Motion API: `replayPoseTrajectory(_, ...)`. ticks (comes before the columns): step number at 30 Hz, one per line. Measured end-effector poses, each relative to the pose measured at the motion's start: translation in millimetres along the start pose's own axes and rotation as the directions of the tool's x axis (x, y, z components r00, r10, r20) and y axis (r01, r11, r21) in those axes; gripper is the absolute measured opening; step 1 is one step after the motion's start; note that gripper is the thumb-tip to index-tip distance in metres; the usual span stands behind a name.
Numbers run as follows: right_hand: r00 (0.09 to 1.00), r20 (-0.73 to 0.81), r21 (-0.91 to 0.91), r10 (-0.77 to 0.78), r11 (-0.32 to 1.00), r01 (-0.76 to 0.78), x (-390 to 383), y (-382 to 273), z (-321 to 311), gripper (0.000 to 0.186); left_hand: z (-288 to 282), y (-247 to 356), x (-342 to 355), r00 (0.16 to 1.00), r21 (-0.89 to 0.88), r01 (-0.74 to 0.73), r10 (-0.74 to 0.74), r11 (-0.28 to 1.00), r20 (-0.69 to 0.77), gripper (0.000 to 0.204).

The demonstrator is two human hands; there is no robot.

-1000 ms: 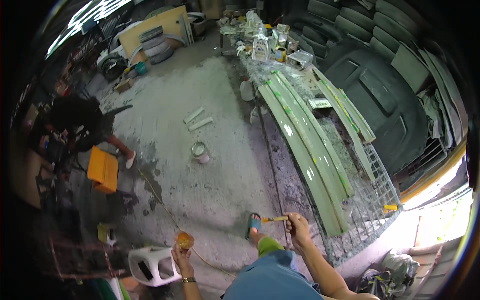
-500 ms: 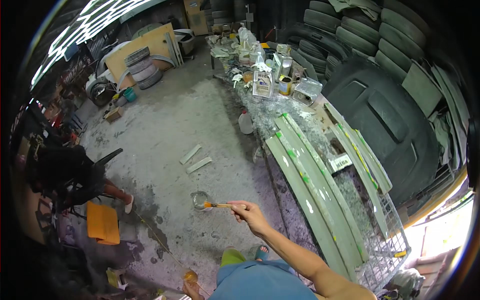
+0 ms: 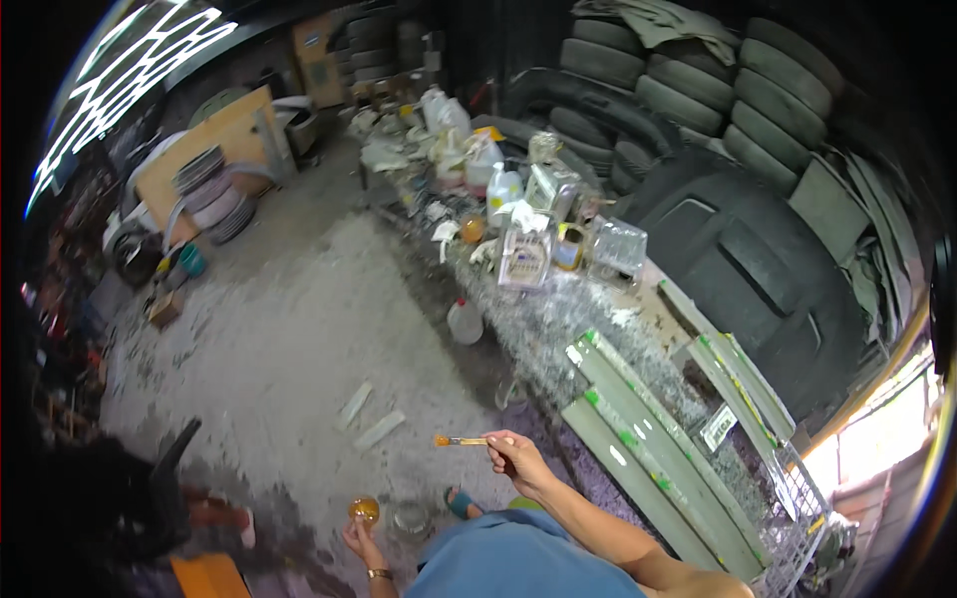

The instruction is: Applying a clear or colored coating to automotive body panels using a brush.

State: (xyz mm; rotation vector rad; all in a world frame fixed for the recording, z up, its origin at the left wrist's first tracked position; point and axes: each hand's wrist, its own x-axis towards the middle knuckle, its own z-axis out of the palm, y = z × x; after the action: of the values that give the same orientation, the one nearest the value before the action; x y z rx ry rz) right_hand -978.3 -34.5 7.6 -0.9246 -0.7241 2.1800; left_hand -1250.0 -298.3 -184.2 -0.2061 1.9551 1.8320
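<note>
In my right hand (image 3: 518, 463) is a paintbrush (image 3: 471, 441), its handle pinched between the fingers and its amber-stained bristles pointing left over the floor. My left hand (image 3: 361, 535), low in view, is closed round a small round container of amber stuff (image 3: 364, 512). On the floor just right of that container is a round, see-through vessel (image 3: 411, 516). To the right of my right hand, long grey-green panels (image 3: 638, 468) with bright green marks and white patches lie on the workbench.
The bench (image 3: 518, 324) carries a rectangular metal can (image 3: 524, 254), a yellow-labelled tin (image 3: 569, 246) and several bottles. Under its edge stands a jug (image 3: 465, 322). Two pale strips (image 3: 379, 430) lie on the floor. A dark car hood (image 3: 758, 249) and stacked tyres (image 3: 783, 95) are at right. A person (image 3: 90, 478) sits at left.
My view has shifted forward along the bench. The brush has moved away from the floor vessel. My left hand has risen further into view with the amber container.
</note>
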Motion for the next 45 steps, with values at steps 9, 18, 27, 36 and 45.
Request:
replayPoseTrajectory(9,0.804,-0.427,0.171,-0.414,0.836,0.521,103,-120,-24,0.018,346,116,130,0.622,0.107,-0.307,0.114,0.946,0.774,0.040)
replayPoseTrajectory(18,0.629,-0.602,0.201,-0.492,0.669,0.715,230,-182,-51,0.020,614,104,66,0.060,0.279,-0.574,-0.300,0.770,0.952,0.044)
replayPoseTrajectory(27,0.390,-0.760,0.085,-0.520,0.516,0.853,251,-202,-23,0.023,710,53,47,-0.321,-0.093,-0.754,-0.242,0.650,0.916,0.047)
replayPoseTrajectory(36,0.143,-0.800,-0.003,-0.582,0.241,0.970,306,-219,35,0.024,746,134,119,-0.574,0.029,-0.562,-0.414,0.827,0.706,0.036)
replayPoseTrajectory(45,0.324,-0.791,-0.171,-0.520,0.695,0.699,597,-303,155,0.018,777,274,583,-0.136,0.351,-0.481,-0.464,0.803,0.876,0.032)
